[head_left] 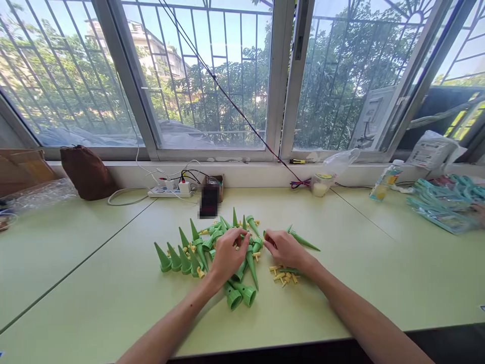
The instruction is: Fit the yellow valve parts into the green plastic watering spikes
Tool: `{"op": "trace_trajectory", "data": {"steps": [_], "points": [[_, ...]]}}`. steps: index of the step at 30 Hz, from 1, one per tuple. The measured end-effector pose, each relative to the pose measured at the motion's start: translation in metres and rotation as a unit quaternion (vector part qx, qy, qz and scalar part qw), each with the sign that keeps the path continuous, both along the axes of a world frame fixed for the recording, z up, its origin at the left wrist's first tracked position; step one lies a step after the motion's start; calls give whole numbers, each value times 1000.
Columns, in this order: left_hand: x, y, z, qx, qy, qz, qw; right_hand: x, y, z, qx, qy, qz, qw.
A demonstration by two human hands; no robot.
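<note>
Above the middle of a pile of green plastic watering spikes, my left hand is closed, thumb and fingers pinched together. What lies in that pinch is too small to name. My right hand faces it a short gap away, also pinching; a bit of green shows at its fingertips, but its kind is unclear. Several cone-shaped spikes stand upright in a row left of the pile. Under my right hand lies a small heap of yellow T-shaped pieces. Another green spike rests just beyond that hand.
A dark blurred phone-like object stands behind the pile, near a white power strip. A brown bag sits at back left. At right are a plastic tub, a bottle, teal packages and another person's hand.
</note>
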State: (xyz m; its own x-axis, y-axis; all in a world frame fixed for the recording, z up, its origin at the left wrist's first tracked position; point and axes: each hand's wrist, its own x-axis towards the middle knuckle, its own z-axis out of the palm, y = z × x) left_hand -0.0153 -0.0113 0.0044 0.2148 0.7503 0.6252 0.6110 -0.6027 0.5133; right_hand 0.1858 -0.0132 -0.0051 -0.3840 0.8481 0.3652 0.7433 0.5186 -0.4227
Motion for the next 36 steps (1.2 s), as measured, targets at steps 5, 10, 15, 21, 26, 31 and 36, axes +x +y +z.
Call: {"op": "trace_trajectory", "data": {"steps": [5, 10, 15, 21, 26, 31, 36], "points": [[1, 0, 0, 0, -5, -3, 1000, -5, 1, 1, 54, 163, -9, 985], [1, -1, 0, -9, -4, -12, 1000, -10, -2, 1, 62, 240, -7, 969], [0, -1, 0, -17, 13, -19, 1000, -13, -4, 1, 53, 251, -7, 967], [0, 1, -3, -30, 39, -23, 999, -13, -1, -3, 49, 250, -21, 967], [-1, 2, -6, -58, 69, -25, 996, -12, -1, -4, 71, 248, -14, 966], [-2, 4, -8, -80, 81, -22, 993, -13, -2, -2, 66, 251, -20, 965], [-1, 5, -9, -80, 84, -26, 993, -14, -4, -1, 49, 257, -37, 964]]}}
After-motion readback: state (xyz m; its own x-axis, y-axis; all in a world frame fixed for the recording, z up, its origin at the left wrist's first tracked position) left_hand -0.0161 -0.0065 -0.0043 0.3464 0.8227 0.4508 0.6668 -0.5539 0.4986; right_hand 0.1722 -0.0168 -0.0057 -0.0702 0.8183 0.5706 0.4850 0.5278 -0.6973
